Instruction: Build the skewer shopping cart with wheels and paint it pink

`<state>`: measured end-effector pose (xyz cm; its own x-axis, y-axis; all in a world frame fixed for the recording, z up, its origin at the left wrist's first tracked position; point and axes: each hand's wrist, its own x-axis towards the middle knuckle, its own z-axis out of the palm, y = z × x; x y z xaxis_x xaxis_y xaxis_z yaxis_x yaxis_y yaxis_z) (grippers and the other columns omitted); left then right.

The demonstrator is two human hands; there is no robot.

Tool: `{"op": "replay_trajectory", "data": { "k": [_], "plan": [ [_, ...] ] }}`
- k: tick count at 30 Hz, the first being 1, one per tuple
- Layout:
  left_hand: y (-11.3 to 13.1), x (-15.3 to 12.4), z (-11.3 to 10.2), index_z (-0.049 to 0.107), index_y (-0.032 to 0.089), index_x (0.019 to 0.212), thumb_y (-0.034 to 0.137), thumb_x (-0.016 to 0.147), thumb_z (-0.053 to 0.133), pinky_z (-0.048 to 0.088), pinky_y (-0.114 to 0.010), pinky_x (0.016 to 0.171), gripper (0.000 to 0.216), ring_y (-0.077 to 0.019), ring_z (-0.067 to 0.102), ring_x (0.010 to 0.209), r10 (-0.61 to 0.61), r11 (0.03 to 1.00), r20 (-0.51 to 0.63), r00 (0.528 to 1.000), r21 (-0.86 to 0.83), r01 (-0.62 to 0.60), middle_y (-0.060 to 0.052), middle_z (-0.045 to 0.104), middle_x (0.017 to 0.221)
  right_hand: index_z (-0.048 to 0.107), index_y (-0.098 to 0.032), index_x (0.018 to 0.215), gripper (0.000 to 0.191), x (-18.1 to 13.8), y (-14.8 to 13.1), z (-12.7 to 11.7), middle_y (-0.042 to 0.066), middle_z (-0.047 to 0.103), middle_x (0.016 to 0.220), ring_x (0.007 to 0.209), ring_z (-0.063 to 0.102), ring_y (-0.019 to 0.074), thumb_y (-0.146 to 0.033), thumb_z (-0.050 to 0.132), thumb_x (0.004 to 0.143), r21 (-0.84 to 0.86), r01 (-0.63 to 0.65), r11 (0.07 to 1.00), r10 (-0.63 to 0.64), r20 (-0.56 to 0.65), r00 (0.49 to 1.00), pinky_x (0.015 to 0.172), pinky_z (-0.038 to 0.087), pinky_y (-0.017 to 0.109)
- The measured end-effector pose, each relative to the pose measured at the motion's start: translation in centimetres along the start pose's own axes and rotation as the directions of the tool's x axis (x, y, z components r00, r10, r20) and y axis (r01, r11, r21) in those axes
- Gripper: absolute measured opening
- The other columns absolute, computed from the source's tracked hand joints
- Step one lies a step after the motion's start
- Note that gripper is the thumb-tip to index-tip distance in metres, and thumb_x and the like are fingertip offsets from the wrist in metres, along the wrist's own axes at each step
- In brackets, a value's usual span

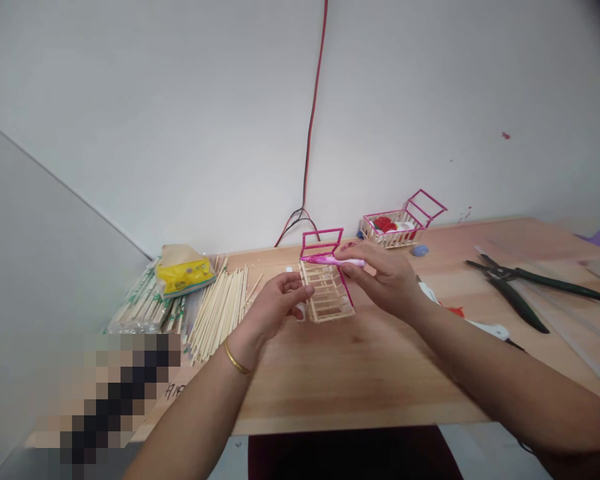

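Observation:
My left hand [275, 303] grips the left side of a small basket built of wooden sticks [327, 293], held just above the wooden table [360, 373]. The basket has a pink frame at its top edge and back. My right hand [387, 277] pinches a pink marker pen [330, 259], whose tip rests on the basket's upper rim. A gold bangle circles my left wrist.
A loose pile of wooden sticks [220, 310] and packed stick bundles [145, 307] lie at the left, with a yellow packet [183, 272] on them. A second pink-framed stick basket [397, 225] holding red items stands at the back. Black pliers [520, 287] lie right. A red cable [313, 127] hangs down the wall.

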<state>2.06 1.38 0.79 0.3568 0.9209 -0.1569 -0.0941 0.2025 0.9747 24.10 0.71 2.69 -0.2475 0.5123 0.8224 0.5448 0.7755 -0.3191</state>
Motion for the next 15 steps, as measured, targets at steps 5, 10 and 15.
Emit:
{"op": "replay_trajectory", "data": {
  "k": [5,10,15],
  "plan": [
    [-0.02,0.01,-0.07,0.066,0.012,0.101,0.037,0.062,0.085,0.044,-0.018,0.047,0.05,-0.0129,0.062,0.072,0.0,1.0,0.002,1.0,-0.002,0.0,-0.011,0.069,0.099,0.067,-0.022,0.103,0.014,0.03,0.03,-0.21,0.007,0.075,0.096,0.094,0.069,0.0211,-0.023,0.058,0.092,0.005,-0.012,1.0,0.013,-0.02,1.0,0.081,0.054,0.036],
    [-0.02,0.0,-0.07,0.065,0.012,0.104,0.037,0.063,0.084,0.044,-0.018,0.047,0.052,-0.013,0.062,0.073,0.0,1.0,0.015,1.0,0.0,0.0,-0.012,0.069,0.1,0.067,-0.023,0.102,0.013,0.02,0.04,-0.07,0.006,0.075,0.094,0.092,0.069,0.0207,-0.023,0.059,0.092,-0.004,0.009,1.0,-0.009,-0.012,1.0,0.08,0.055,0.036],
    [0.1,0.0,-0.06,0.065,0.011,0.1,0.038,0.061,0.085,0.044,-0.019,0.046,0.051,-0.012,0.061,0.069,-0.01,1.0,0.003,1.0,-0.008,0.01,-0.01,0.069,0.095,0.068,-0.024,0.103,0.015,0.11,0.08,-0.2,0.005,0.076,0.095,0.091,0.07,0.0209,-0.025,0.057,0.093,-0.014,-0.021,1.0,0.021,-0.017,1.0,0.08,0.054,0.036]
  ]
}}
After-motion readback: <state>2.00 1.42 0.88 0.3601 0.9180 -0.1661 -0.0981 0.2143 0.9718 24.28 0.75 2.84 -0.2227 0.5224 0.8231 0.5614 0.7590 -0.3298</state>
